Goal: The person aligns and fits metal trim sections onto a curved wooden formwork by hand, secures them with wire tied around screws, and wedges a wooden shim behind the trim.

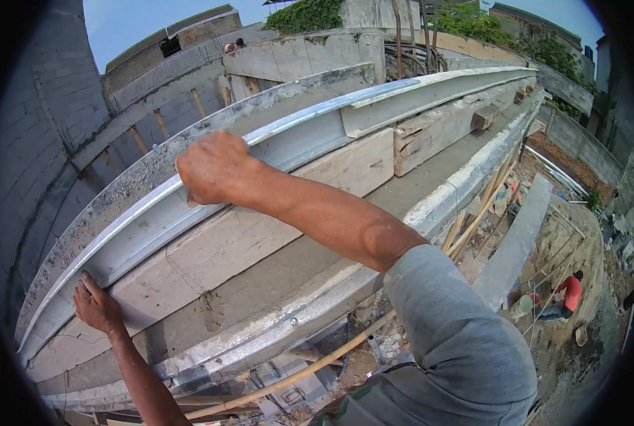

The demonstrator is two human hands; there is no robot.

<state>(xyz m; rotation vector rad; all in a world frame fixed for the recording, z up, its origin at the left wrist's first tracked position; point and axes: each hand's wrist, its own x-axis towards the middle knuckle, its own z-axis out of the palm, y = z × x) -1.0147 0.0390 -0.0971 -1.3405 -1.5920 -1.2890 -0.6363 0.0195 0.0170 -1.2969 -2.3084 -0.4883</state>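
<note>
A long galvanized metal channel (299,145) runs in a curve across the view, on edge along the top of a concrete beam. My right hand (214,167) is closed over its upper edge near the middle, knuckles up; the fingertips are mostly hidden behind the hand. Lower left, my left hand (97,305) has bent fingers at the channel's lower lip, with a fingertip against its inner face. Wooden planks (260,231) lie along the channel on the near side. A second length of channel (437,99) overlaps it farther off.
A concrete ledge (189,397) with metal edging borders the near side, and the ground lies far below. A bamboo pole (317,366) slants beneath. A person in a red shirt (571,292) crouches by a bucket (522,306). A block wall (40,92) rises left.
</note>
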